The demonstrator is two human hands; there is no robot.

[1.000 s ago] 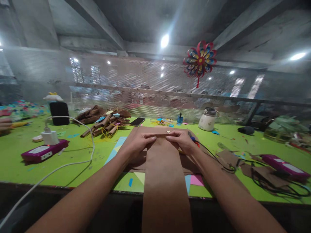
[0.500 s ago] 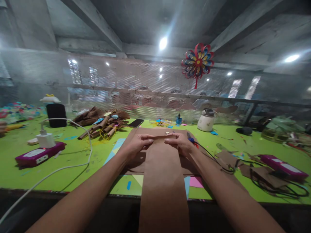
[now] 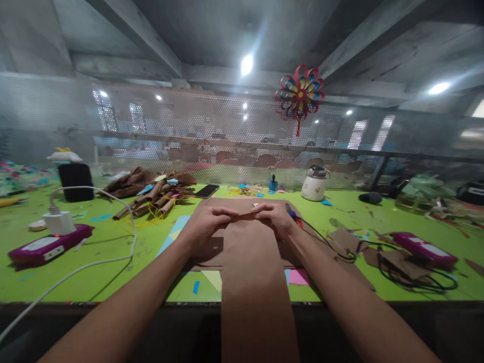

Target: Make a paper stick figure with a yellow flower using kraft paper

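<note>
A long strip of brown kraft paper runs from the table down past its front edge toward me. At the strip's far end, my left hand pinches the left corner between thumb and fingers. The right corner is pinched the same way by my right hand. Between the two hands the far edge looks folded over into a narrow band. Beneath lies a larger brown paper sheet. Just past my right hand is a dark-handled tool with a cord, perhaps a glue gun; most of it is hidden.
Purple power strips lie at left and right, the left with a white charger and cable. Rolled brown paper tubes, a phone, a blue bottle and a white flask stand behind. Brown scraps lie right.
My view has turned slightly right, so the scene sits further left. Both hands keep their pinch on the strip's far edge, and the fingers of my right hand have shifted a little inward.
</note>
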